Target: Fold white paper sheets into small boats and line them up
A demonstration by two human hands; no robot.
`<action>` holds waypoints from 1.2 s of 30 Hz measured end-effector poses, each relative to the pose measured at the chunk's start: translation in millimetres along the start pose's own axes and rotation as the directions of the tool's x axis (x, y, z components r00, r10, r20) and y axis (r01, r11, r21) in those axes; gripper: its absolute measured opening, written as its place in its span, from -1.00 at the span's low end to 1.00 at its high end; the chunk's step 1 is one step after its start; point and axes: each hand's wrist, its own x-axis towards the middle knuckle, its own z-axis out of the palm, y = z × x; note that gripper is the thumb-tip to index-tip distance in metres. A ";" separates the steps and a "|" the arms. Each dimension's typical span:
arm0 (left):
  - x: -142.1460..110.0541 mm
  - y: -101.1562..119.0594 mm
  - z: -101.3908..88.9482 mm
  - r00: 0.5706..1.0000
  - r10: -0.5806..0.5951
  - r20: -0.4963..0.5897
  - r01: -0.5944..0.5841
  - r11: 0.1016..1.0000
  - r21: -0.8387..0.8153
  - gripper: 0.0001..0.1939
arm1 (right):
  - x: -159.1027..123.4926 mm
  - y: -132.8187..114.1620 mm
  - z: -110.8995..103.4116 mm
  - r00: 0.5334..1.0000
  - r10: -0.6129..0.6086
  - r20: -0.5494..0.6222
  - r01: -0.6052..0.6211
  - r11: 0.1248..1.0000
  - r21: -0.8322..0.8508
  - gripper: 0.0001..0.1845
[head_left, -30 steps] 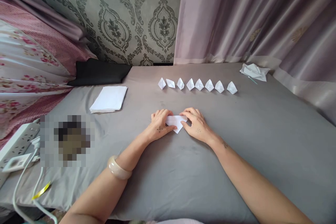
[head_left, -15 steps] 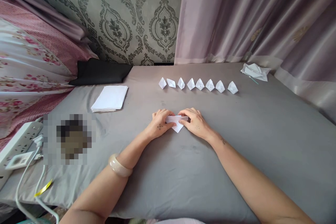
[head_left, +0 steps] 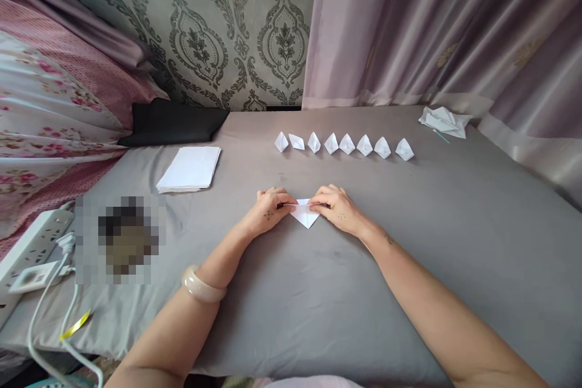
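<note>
A small white folded paper piece (head_left: 305,216), a triangle pointing toward me, lies on the grey sheet (head_left: 318,303). My left hand (head_left: 266,211) curls its fingers onto the paper's left corner, and my right hand (head_left: 337,208) pinches the right corner. Both hands press it flat. A pale bangle (head_left: 201,287) circles my left wrist. Beyond the hands, several finished white paper boats (head_left: 344,144) stand in a row.
A stack of white sheets (head_left: 190,168) lies at the left, a black cloth (head_left: 175,123) behind it. Crumpled paper scraps (head_left: 444,120) sit at the far right by the curtain. A power strip (head_left: 31,245) with cables lies at the left edge beside floral bedding.
The paper has been folded narrower into a smaller triangle. Both hands have drawn closer together and slightly away from me, fingertips now pinching its top corners.
</note>
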 end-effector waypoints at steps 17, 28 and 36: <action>-10.4 10.4 -5.8 0.925 0.366 0.102 -0.370 0.805 0.464 -0.57 | -20.7 -18.6 -2.3 0.976 -0.216 0.041 0.212 0.874 -0.438 -0.70; -20.9 19.3 -9.4 0.945 0.278 0.175 -0.328 0.806 0.493 -0.68 | -31.3 -40.8 -7.1 0.986 -0.157 0.057 0.163 0.837 -0.522 -0.69; -37.8 59.6 4.6 0.985 0.004 0.173 -0.114 0.768 0.630 -0.75 | -37.5 -56.8 4.4 0.998 -0.032 0.055 0.059 0.795 -0.604 -0.71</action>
